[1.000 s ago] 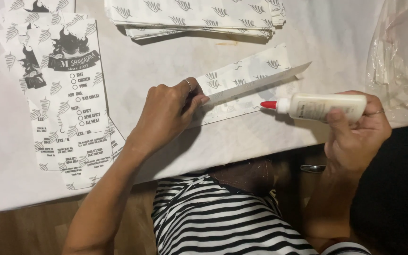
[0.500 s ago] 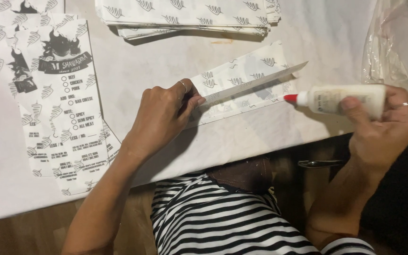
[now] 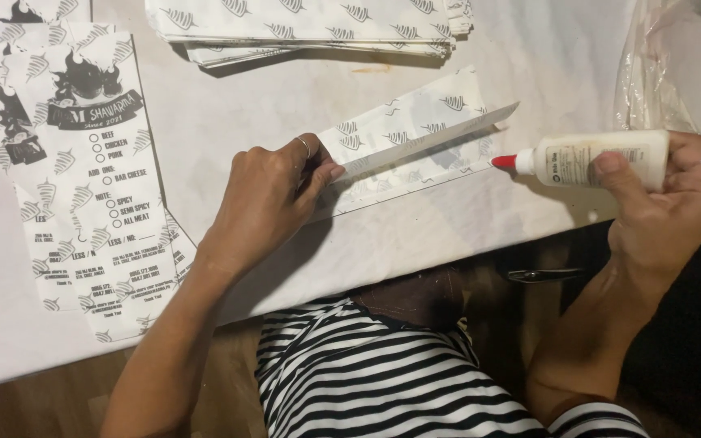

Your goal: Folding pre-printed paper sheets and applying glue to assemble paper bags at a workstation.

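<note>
Two hands are engaged. The left hand [image 3: 273, 191] is pinching the near end of a lifted flap [image 3: 423, 139] on a patterned paper sheet [image 3: 415, 122] lying on the tabletop [image 3: 415, 235]. The right hand [image 3: 667, 199] is wrapped around a white glue bottle [image 3: 594, 158]. Since half a second ago, the red nozzle [image 3: 503, 161] has been brought back leftward to the sheet's far edge; gluing is judged to be beginning. Printed sheets [image 3: 83, 162] lie left of the left hand, a stack [image 3: 302, 24] beyond it.

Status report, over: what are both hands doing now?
Left hand pins folded paper. Right hand holds glue bottle, tip at paper's right edge. Nothing in the way.
</note>
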